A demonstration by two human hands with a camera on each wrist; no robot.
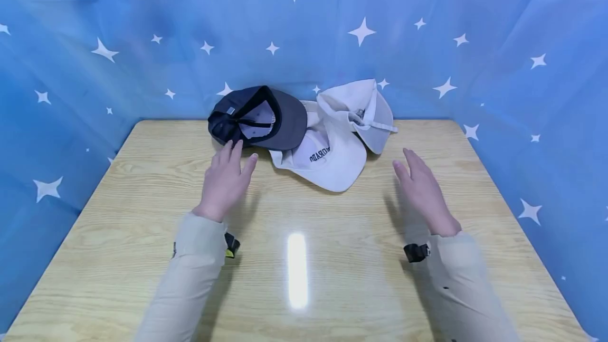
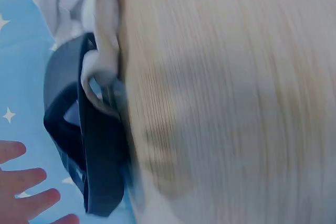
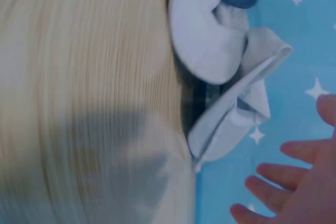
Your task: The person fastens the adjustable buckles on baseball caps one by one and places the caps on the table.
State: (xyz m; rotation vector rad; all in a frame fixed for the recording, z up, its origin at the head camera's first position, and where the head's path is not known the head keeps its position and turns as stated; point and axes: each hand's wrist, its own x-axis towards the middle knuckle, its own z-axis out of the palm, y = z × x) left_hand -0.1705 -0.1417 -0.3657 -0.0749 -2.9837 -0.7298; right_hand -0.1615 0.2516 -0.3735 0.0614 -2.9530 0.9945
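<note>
Three caps lie heaped at the back of the wooden table. On the left is a dark navy cap (image 1: 292, 120), tipped so that its inside shows. A white cap (image 1: 342, 165) with dark lettering lies in the middle, partly covered by the others. To the right, a pale grey-white cap (image 1: 349, 96) rests on its side with its strap showing. My left hand (image 1: 225, 181) hovers just in front of the navy cap, fingers spread and holding nothing. Fingers extended, my right hand (image 1: 423, 189) is held in the air to the right of the caps, also with nothing in it.
The light wooden table (image 1: 142, 215) has rounded back corners and a bright glare spot near its middle. A blue curtain (image 1: 304, 30) with white stars hangs behind it and along both sides, close to the caps.
</note>
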